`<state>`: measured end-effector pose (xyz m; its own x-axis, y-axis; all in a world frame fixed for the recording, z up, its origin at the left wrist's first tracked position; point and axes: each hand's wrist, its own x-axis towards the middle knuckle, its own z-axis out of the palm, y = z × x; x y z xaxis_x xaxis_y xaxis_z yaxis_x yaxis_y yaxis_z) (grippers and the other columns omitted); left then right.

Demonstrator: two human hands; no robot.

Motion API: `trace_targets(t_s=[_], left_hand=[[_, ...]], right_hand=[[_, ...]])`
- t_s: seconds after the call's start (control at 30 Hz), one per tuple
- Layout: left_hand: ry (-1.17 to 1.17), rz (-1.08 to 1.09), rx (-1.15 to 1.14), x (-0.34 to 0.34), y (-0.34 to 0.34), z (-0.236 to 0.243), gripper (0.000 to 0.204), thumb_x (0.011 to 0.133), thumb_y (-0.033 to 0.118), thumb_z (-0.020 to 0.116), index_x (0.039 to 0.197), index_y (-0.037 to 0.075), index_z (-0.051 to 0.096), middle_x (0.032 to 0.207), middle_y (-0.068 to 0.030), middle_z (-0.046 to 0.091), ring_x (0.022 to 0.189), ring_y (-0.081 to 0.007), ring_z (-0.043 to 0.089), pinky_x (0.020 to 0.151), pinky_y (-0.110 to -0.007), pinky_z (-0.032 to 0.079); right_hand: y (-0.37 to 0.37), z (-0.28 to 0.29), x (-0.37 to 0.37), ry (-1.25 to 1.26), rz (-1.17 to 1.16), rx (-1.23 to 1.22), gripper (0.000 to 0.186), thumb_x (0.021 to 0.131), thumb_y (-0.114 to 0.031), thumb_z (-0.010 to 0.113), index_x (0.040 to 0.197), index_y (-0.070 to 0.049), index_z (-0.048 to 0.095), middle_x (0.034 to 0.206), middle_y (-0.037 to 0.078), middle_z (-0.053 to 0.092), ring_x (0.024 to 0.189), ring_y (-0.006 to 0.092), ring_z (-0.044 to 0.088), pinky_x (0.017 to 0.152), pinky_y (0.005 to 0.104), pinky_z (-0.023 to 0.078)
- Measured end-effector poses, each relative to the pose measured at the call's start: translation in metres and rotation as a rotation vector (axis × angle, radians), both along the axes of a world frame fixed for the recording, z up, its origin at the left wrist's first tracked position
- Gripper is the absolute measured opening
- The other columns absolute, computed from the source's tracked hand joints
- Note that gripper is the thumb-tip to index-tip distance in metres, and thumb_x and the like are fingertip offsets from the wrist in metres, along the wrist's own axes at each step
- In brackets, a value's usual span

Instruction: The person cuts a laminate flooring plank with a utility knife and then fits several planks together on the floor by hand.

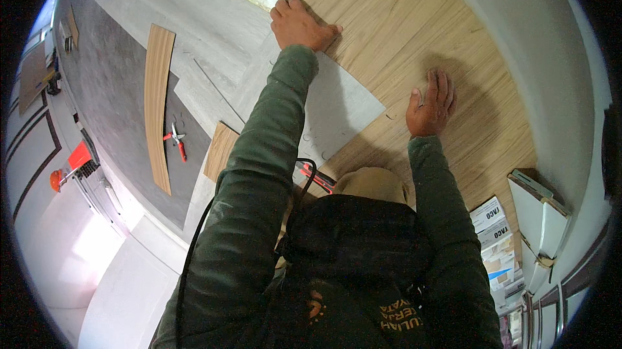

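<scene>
Dark green sleeves and a dark hooded top fill the bottom centre of the frame; both forearms run up from there to the floor work.

Left hand, upper centre: palm down, fingers together and curled over the far left edge of the light wood-grain vinyl floor plank, thumb out to the right on its face. Pressing, not pinching. Looks like it's pinning that edge flat against the grey underlay sheet.

Right hand, centre right: fingers spread, mostly flat on the laid wood-grain area, heel slightly raised. Holds nothing. Reads as a brace or a press on the seam; can't tell which.

Plank surface: pale oak tone, fine straight grain running diagonally from upper left to lower right, matte, no visible gaps in the laid field. It covers the upper right of the frame; bare grey floor to the left.

Also around:
- loose long wood-grain plank, left of centre, lying well apart
- short wood-grain offcut near the left elbow
- red-handled cutters between those two
- red-handled tool partly hidden under the left arm
- stacked cardboard boxes, lower right
</scene>
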<state>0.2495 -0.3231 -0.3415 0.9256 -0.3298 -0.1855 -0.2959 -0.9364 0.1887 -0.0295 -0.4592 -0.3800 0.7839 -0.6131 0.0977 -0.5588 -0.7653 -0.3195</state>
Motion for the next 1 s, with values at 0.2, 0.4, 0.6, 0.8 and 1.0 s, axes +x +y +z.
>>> trace_targets(t_s=[0.2,0.4,0.6,0.8,1.0], left_hand=[[-0.035,-0.021,-0.048,-0.002,0.006,0.002,0.098,0.052,0.055,0.089,0.123,0.001,0.050,0.123,-0.0199,0.050,0.117,-0.0395,0.047,0.096,-0.050,0.046],[0.040,-0.082,0.102,0.020,0.005,0.008,0.089,0.058,0.055,0.087,0.121,0.002,0.054,0.119,-0.0191,0.053,0.113,-0.0396,0.052,0.092,-0.049,0.050],[0.174,-0.039,0.058,0.047,0.008,0.005,0.070,0.070,0.049,0.082,0.120,0.004,0.061,0.118,-0.0181,0.058,0.111,-0.0340,0.058,0.093,-0.044,0.051],[0.183,-0.181,0.016,0.072,0.026,-0.004,0.048,0.077,0.045,0.076,0.112,0.013,0.072,0.108,-0.0104,0.071,0.097,-0.0273,0.069,0.089,-0.039,0.055],[0.287,-0.256,-0.063,0.094,0.032,-0.006,0.038,0.083,0.041,0.070,0.108,0.014,0.076,0.100,-0.0128,0.074,0.090,-0.0256,0.071,0.087,-0.037,0.054]], right_hand=[[0.005,0.003,0.000,0.022,-0.001,-0.040,0.055,0.090,-0.027,0.056,0.141,-0.009,0.045,0.148,0.013,0.042,0.139,0.0366,0.035,0.112,0.0565,0.024],[0.003,-0.001,0.001,0.001,0.002,-0.051,0.053,0.092,-0.030,0.053,0.140,-0.008,0.047,0.148,0.014,0.042,0.139,0.0372,0.034,0.113,0.0555,0.023],[0.003,0.005,0.000,0.046,-0.011,-0.028,0.052,0.093,-0.031,0.052,0.140,-0.009,0.047,0.149,0.012,0.042,0.140,0.0357,0.033,0.114,0.0550,0.021],[0.003,-0.004,-0.002,0.022,-0.025,-0.042,0.051,0.094,-0.032,0.052,0.140,-0.013,0.048,0.148,0.010,0.042,0.140,0.0343,0.033,0.114,0.0548,0.021],[0.001,-0.005,-0.003,-0.011,-0.001,-0.056,0.050,0.095,-0.034,0.051,0.140,-0.012,0.047,0.147,0.011,0.043,0.139,0.0347,0.035,0.113,0.0547,0.023]])
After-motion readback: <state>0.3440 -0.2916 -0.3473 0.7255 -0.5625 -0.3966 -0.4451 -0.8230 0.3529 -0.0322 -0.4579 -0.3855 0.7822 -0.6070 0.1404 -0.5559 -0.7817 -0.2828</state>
